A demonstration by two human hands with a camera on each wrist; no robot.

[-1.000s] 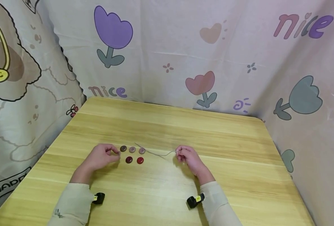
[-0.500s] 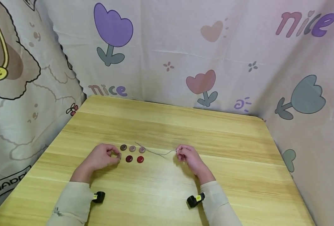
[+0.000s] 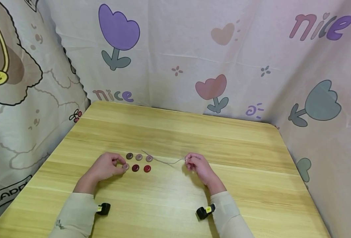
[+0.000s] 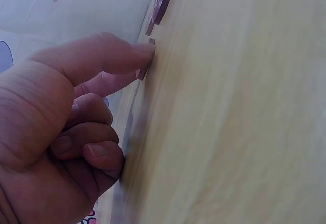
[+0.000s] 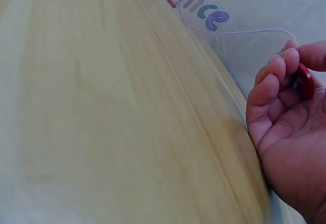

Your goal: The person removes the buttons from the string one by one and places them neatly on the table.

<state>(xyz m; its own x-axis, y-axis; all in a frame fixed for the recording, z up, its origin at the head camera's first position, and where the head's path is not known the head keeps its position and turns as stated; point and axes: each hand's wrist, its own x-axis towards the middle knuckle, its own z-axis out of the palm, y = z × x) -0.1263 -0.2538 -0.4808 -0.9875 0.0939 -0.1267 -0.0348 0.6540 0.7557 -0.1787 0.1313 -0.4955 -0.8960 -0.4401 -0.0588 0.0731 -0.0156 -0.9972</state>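
Note:
My left hand (image 3: 106, 168) pinches a pinkish-brown button (image 3: 126, 167) at its edge between thumb and index finger, low over the tabletop. It makes the left end of a row with a dark red button (image 3: 135, 168) and a bright red button (image 3: 147, 168). Behind them lie a dark brown button (image 3: 129, 156) and two pinkish buttons (image 3: 138, 157). My right hand (image 3: 199, 168) pinches one end of a thin string (image 3: 166, 163). That string runs left across the farthest-right pinkish button. In the right wrist view, a red button (image 5: 305, 81) sits within the right hand's curled fingers.
The wooden table (image 3: 175, 132) has light grain and rounded far corners. Printed cloth (image 3: 169, 39) hangs behind it and along both sides. A small black camera (image 3: 104, 209) is worn on each wrist, over beige sleeves (image 3: 77, 211).
The button in my left fingers has gone from tilted and mostly hidden to lying flat, face up, beside the dark red one. My right hand and the string have stayed put.

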